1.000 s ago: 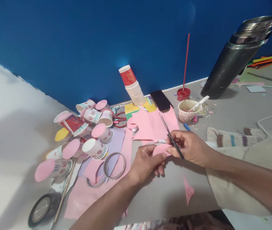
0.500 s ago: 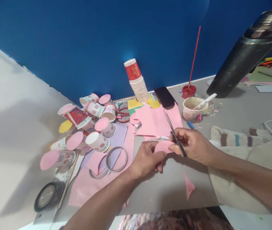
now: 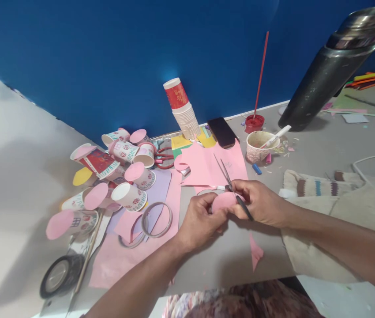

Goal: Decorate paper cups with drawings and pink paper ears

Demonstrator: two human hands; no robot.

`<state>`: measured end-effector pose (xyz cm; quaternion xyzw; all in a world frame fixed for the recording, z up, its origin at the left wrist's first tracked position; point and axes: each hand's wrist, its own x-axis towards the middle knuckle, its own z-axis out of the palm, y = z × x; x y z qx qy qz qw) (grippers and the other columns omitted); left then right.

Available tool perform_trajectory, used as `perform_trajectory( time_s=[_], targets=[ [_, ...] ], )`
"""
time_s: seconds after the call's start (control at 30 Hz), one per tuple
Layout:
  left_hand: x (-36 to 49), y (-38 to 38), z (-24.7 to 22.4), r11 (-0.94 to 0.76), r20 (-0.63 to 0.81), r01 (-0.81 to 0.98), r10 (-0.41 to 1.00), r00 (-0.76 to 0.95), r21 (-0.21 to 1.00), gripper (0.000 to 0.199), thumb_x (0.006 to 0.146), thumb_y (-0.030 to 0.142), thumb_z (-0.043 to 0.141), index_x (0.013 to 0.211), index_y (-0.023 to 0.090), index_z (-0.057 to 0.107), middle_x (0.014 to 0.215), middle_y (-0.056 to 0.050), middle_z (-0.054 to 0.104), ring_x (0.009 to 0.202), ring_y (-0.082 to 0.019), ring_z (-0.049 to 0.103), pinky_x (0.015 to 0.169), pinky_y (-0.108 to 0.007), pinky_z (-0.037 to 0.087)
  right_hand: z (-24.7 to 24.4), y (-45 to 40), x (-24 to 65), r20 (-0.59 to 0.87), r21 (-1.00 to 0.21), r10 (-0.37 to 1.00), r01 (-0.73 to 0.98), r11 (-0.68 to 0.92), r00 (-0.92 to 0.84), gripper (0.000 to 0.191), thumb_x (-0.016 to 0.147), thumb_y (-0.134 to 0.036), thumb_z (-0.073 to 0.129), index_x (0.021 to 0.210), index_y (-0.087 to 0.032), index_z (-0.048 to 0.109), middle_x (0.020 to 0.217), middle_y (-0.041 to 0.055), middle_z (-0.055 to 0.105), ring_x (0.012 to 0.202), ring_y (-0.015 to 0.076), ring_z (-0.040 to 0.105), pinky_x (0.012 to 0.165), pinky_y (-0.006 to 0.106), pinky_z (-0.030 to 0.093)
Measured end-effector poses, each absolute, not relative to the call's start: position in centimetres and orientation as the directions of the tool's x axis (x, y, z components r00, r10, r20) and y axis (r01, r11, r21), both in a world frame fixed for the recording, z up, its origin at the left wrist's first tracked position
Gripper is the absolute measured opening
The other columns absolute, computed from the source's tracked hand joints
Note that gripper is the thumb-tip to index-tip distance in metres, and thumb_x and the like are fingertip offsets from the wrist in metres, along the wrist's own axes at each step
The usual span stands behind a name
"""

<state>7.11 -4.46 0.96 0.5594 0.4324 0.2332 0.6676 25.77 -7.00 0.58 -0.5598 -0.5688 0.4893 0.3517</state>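
Pink paper disc (image 3: 223,201): betw. hands, above tabletop (image 3: 217,265). L hand (image 3: 200,221): fingers closed on disc. R hand (image 3: 262,204): fingers closed on scissors (image 3: 244,207), by disc's edge; blades slightly apart. Step, prob.: handling disc betw. cuts; further snip wd need blades at rim.

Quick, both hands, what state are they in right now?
Left hand: closed, pinching the round pink paper.
Right hand: closed, holding the scissors, blades slightly apart, fingers also at the paper.

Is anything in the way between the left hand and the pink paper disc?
Nothing visible is: the left hand already grips the pink paper disc. The scissors, held in the right hand, cross the disc's right side in this view, away from the left hand.
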Motion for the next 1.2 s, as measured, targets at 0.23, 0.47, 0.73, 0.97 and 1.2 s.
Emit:
perform_trajectory(
  time_s=[0.23,0.47,0.73,0.97,1.2],
  targets=[
    [7.1,-4.5,1.0,0.237,-0.289,0.165,0.794,0.535,0.957,0.024,0.076,0.035,0.076,0.069,0.017,0.062,0.046,0.004,0.053,0.038,-0.006,0.043,0.041,-0.019,0.036,1.0,-7.0,25.8,-0.171,-0.954,0.977,0.269,-0.132,-0.126,0.024,0.064,-0.031,0.070,0.068,-0.023,0.048,0.063,-0.0069,0.041,0.060,0.0102,0.035,0.050,0.023,0.027],
    [6.8,-4.3,1.1,0.276,-0.333,0.186,0.793,0.511,0.943,0.020,0.075,0.035,0.073,0.075,0.016,0.066,0.045,0.003,0.055,0.036,-0.008,0.043,0.036,-0.019,0.033,0.7,-6.7,26.3,-0.211,-0.972,0.964,0.143,-0.188,-0.160,0.020,0.065,-0.028,0.070,0.082,-0.020,0.061,0.069,-0.0035,0.058,0.064,0.0127,0.050,0.056,0.024,0.039],
    [7.1,-4.3,0.7,0.340,-0.384,0.182,0.768,0.512,0.923,0.017,0.072,0.032,0.073,0.074,0.016,0.068,0.046,0.002,0.057,0.036,-0.008,0.045,0.037,-0.019,0.033,0.2,-7.0,25.9,-0.211,-0.966,0.964,0.182,-0.181,-0.161,0.017,0.066,-0.024,0.071,0.079,-0.020,0.061,0.066,-0.0049,0.055,0.061,0.0115,0.047,0.054,0.023,0.037],
    [6.9,-4.3,0.8,0.285,-0.369,0.242,0.795,0.481,0.928,0.009,0.069,0.025,0.069,0.068,0.017,0.064,0.043,0.004,0.053,0.036,-0.008,0.043,0.038,-0.019,0.031,0.1,-7.1,25.9,-0.209,-0.962,0.967,0.209,-0.176,-0.148,0.014,0.065,-0.024,0.068,0.075,-0.021,0.058,0.065,-0.0057,0.051,0.061,0.0111,0.044,0.054,0.024,0.034],
    [5.9,-2.3,0.1,0.609,-0.456,-0.026,0.622,0.637,0.793,0.048,0.078,0.058,0.070,0.083,0.011,0.070,0.075,-0.011,0.076,0.041,-0.016,0.064,0.034,-0.023,0.046,0.1,-6.7,26.4,-0.131,-0.958,0.989,0.266,-0.109,-0.067,0.015,0.070,-0.027,0.067,0.081,-0.022,0.059,0.071,-0.0032,0.056,0.065,0.0136,0.048,0.058,0.027,0.038]
  ],
)
